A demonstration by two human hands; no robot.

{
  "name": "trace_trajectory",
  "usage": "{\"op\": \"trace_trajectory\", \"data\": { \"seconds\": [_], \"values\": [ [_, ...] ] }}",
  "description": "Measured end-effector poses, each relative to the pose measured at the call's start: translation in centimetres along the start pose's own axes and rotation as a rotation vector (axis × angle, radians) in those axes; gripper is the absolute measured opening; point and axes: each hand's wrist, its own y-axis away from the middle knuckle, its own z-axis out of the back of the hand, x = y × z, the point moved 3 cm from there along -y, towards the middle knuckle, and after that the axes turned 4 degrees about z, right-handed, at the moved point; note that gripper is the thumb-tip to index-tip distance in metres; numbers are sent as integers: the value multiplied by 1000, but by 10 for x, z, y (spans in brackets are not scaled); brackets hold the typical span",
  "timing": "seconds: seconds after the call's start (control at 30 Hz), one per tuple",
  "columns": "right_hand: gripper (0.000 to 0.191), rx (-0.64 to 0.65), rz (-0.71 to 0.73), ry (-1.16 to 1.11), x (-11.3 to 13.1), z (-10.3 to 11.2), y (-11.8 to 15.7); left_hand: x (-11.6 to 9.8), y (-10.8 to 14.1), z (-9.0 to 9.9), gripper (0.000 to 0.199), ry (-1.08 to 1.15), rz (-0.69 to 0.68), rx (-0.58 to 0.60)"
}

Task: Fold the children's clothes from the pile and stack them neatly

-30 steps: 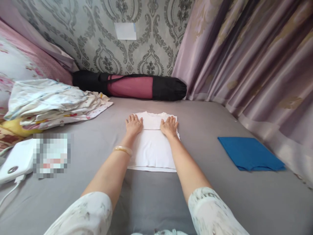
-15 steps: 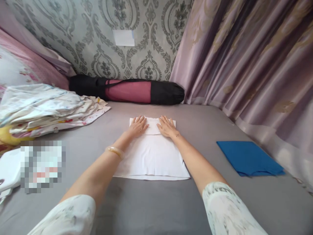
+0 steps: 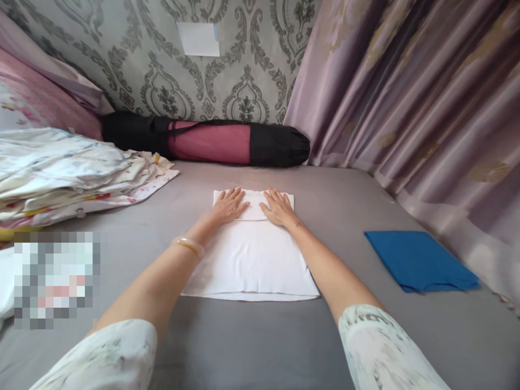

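A white cloth garment (image 3: 254, 260) lies flat in front of me, its far end folded over into a band. My left hand (image 3: 231, 206) rests palm down on the left side of that band, fingers stretched out and pointing away from me. On the band's right side lies my right hand (image 3: 278, 207), also flat with its fingers a little apart. Part of the folded strip shows between the two hands. The near hem runs straight across, and small creases show in the middle of the cloth.
A folded blue cloth (image 3: 422, 261) lies to the right on the grey sheet (image 3: 244, 346). At the left is a heap of patterned fabric (image 3: 60, 168), with a blurred-out item (image 3: 60, 279) nearer me. A black and pink long bag (image 3: 211, 142) lies along the wall, beside curtains (image 3: 390, 81).
The view has tilted down slightly and come a little closer. Both hands stay flat on the folded band of the white garment, with hardly any movement.
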Motion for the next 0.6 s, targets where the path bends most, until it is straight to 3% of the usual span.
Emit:
{"op": "trace_trajectory", "data": {
  "seconds": [0.17, 0.3, 0.47, 0.6],
  "values": [
    [61, 54, 18, -60, 2, 12, 5, -11, 13, 14, 64, -89, 21, -96],
    [61, 45, 152, -41, 14, 25, 39, -16, 49, 23, 65, -125, -94, -92],
    [61, 156, 381, -14, 41, 20, 98, -20, 108, 14, 66, -105, -380, -25],
    [60, 164, 422, -37, 52, 14, 117, -23, 127, 3, 65, -42, -415, 17]
  ]
}}
